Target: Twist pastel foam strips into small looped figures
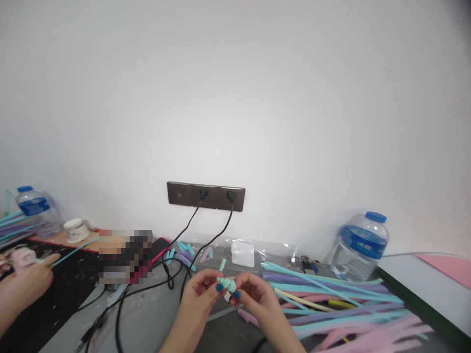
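Centrally, low in the frame: pinching a small mint coil (228, 284) between left hand (200, 290) and right hand (254, 292), fingertips of both closed on it, just above the grey counter (154, 314). Lower right: heaped pastel fuzzy stems (331, 304) beside a water bottle (360, 245). Far lower left: another person's hand (25, 287), gripping something pink.

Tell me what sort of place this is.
Probably a shared craft workbench: pastel pipe cleaners are heaped by the left hand and right hand, which hold a small mint coil; another person's hand works alongside.
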The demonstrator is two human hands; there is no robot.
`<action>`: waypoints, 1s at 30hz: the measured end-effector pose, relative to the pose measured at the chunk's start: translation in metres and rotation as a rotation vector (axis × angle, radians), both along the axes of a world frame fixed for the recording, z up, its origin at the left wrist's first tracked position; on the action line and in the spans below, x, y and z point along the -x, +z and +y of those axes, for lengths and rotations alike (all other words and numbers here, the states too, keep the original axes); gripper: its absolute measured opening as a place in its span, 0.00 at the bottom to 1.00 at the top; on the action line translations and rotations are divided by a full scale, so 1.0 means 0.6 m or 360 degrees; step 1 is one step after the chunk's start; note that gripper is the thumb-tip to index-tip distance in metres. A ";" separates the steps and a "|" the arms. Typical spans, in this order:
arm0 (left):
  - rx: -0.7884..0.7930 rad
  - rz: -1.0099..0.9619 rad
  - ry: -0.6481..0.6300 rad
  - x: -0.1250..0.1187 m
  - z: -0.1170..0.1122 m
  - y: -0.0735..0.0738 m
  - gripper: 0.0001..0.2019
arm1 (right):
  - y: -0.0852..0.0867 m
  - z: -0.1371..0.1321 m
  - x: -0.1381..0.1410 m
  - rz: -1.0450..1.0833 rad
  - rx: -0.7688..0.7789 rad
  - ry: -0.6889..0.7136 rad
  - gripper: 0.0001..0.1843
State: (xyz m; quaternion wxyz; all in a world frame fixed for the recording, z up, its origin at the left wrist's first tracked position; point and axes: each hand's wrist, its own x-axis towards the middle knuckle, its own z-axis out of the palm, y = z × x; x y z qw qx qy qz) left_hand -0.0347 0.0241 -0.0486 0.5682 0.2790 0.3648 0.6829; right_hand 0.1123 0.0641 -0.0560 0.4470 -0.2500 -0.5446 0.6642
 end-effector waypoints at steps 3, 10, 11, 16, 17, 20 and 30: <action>-0.0032 0.0075 -0.0049 0.002 0.001 0.000 0.12 | -0.004 0.003 -0.002 -0.0010 -0.0026 -0.0058 0.16; -0.0081 0.0185 0.0081 0.012 0.010 -0.018 0.12 | -0.003 0.002 -0.004 -0.0011 -0.0295 -0.0290 0.13; -0.0057 0.0191 0.0097 0.013 0.010 -0.018 0.13 | -0.002 0.000 -0.005 -0.0034 -0.0345 -0.0325 0.12; -0.0049 0.0474 0.0071 0.013 0.005 -0.008 0.13 | 0.004 -0.009 -0.007 -0.0208 -0.0414 -0.0291 0.16; -0.0060 0.0565 0.0049 0.011 0.003 -0.006 0.12 | 0.004 -0.010 -0.005 -0.0234 -0.0398 -0.0263 0.16; -0.0092 0.0751 -0.0025 0.007 -0.001 -0.002 0.10 | 0.001 -0.008 0.003 -0.0291 -0.0316 -0.0253 0.16; -0.0031 0.0896 0.0150 0.019 0.002 0.005 0.11 | 0.001 -0.007 -0.010 -0.0710 -0.0609 -0.0260 0.10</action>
